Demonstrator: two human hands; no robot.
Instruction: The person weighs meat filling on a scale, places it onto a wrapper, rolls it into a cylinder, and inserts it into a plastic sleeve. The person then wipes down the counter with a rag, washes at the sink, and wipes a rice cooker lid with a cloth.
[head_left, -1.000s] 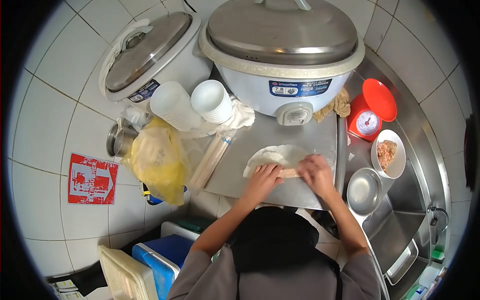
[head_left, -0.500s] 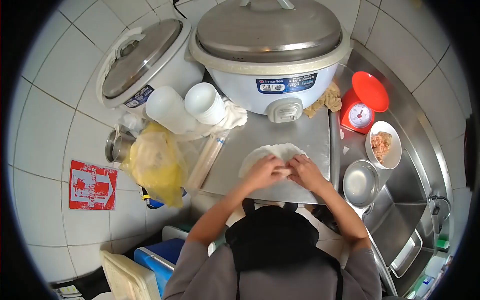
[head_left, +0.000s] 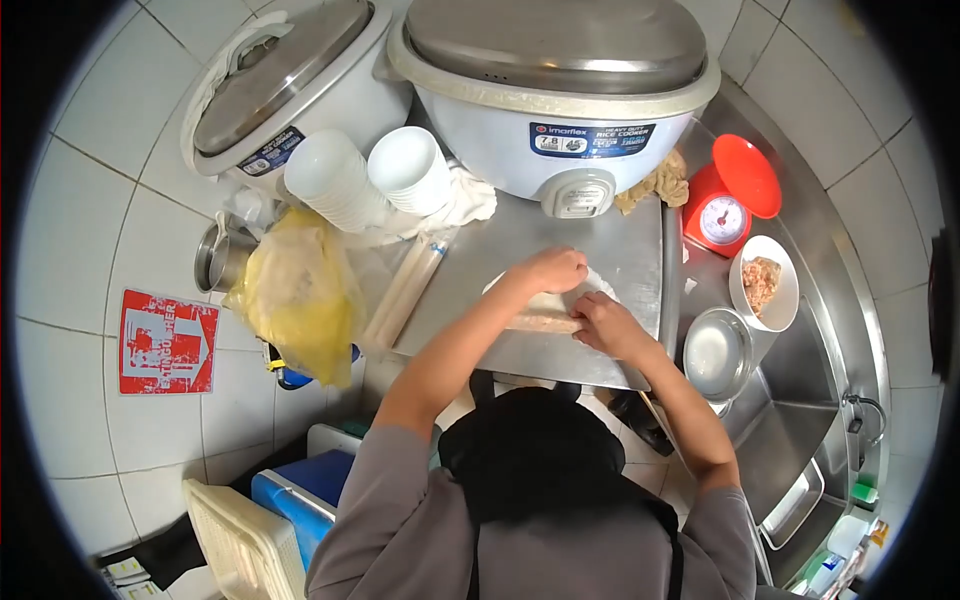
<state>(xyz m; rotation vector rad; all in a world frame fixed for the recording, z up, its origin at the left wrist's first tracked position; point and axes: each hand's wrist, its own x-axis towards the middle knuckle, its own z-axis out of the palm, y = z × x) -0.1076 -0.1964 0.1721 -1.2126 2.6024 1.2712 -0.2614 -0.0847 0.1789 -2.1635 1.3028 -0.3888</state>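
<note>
A thin, round white wrapper (head_left: pixel 600 287) lies on the steel table. Along its near side runs a pinkish roll of filling (head_left: pixel 543 320), partly covered by the wrapper. My left hand (head_left: pixel 556 271) is over the far part of the wrapper, its fingers curled together at the sheet; the fingertips are partly hidden. At the right end of the filling, my right hand (head_left: pixel 606 322) pinches the wrapper. To the right stand a white bowl (head_left: pixel 787 300) of minced meat filling (head_left: pixel 761 286) and a metal pan (head_left: pixel 718 352) that seems to hold clear liquid.
Two large rice cookers (head_left: pixel 590 95) stand behind the table. Stacked white bowls (head_left: pixel 408 170), a yellow plastic bag (head_left: pixel 300 290) and long pale rolls (head_left: pixel 408 285) in clear plastic are at left. A red scale (head_left: pixel 722 215) and steel sink (head_left: pixel 790 420) are at right.
My left hand has moved up and right, away from the near side of the wrapper, exposing the roll of filling. My right hand stays near the right end. The camera view has shifted slightly.
</note>
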